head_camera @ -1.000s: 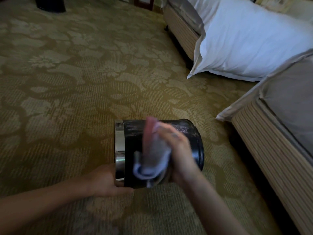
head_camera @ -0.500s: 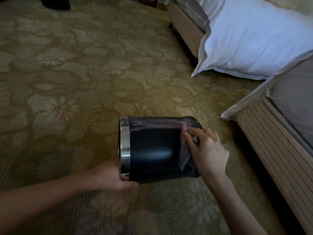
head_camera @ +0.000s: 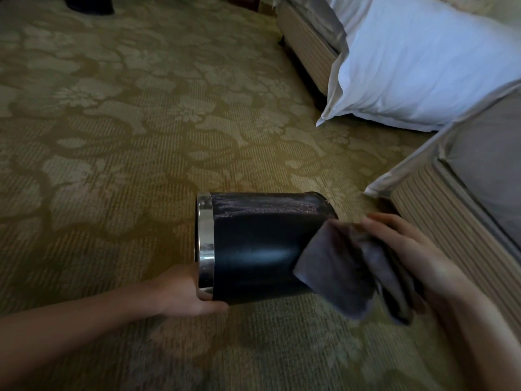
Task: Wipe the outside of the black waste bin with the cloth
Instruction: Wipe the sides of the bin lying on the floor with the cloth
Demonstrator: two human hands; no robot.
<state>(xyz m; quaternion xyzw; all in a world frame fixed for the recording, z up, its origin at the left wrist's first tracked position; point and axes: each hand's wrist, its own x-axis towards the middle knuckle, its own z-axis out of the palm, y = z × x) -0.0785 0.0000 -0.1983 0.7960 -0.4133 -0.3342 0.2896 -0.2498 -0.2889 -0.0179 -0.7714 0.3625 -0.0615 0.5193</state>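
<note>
Patterned carpet (head_camera: 112, 136) fills most of the frame, w/ a pillow (head_camera: 423, 66) at upper right. Bin (head_camera: 253, 249) lies on its side at lower centre, chrome rim (head_camera: 205, 244) to the left. L hand (head_camera: 191, 292) grips the rim; R hand (head_camera: 417, 249) clutches the cloth (head_camera: 346, 272) over the bin's base end. Step: mid-wipe, prob. partway. Near side looks glossy & clean; a greyish dusty band (head_camera: 262, 208) runs along the top. Next: roll the bin to bring that band round, then wipe it.

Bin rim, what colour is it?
The rim is shiny silver, on the black bin; head view.
</note>
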